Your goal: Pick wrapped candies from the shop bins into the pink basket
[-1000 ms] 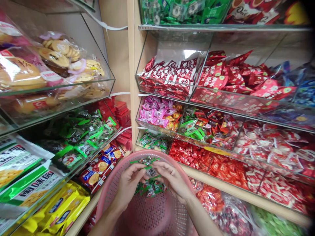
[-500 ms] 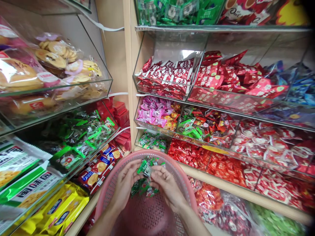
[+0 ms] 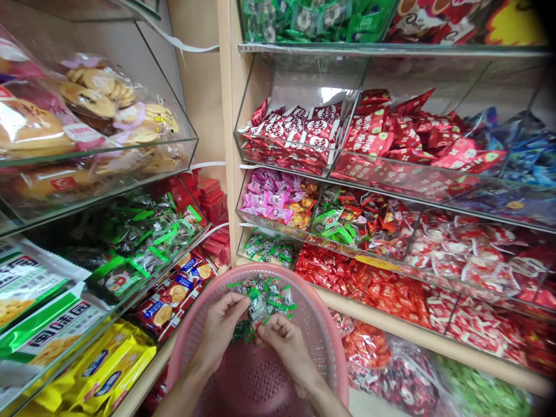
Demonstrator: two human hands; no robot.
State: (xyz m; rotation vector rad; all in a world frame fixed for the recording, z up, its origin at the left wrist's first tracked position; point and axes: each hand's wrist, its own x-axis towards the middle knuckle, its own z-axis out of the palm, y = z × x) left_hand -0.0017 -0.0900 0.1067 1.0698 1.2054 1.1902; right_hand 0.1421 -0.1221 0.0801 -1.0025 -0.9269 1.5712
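Note:
Both my hands are inside a pink perforated plastic basket (image 3: pixel 324 341) at the bottom centre. My left hand (image 3: pixel 221 336) and my right hand (image 3: pixel 284 344) are closed in pinches on a bunch of small candies in green and clear wrappers (image 3: pixel 263 295), which they hold up together above the basket's floor. A few more of the same candies (image 3: pixel 238 333) lie in the basket below my fingers.
Clear acrylic bins on wooden shelves surround me: red candy packets (image 3: pixel 304 130) and mixed wrapped sweets (image 3: pixel 347 220) on the right, cookies (image 3: pixel 95 98), green-wrapped sweets (image 3: pixel 147 231) and yellow packs (image 3: pixel 104 370) on the left. A bin of green candies (image 3: pixel 267 248) sits just behind the basket.
My hands have gathered more green-wrapped candies and lifted the bunch higher; my right hand has moved down and left under it. The camera view has shifted slightly.

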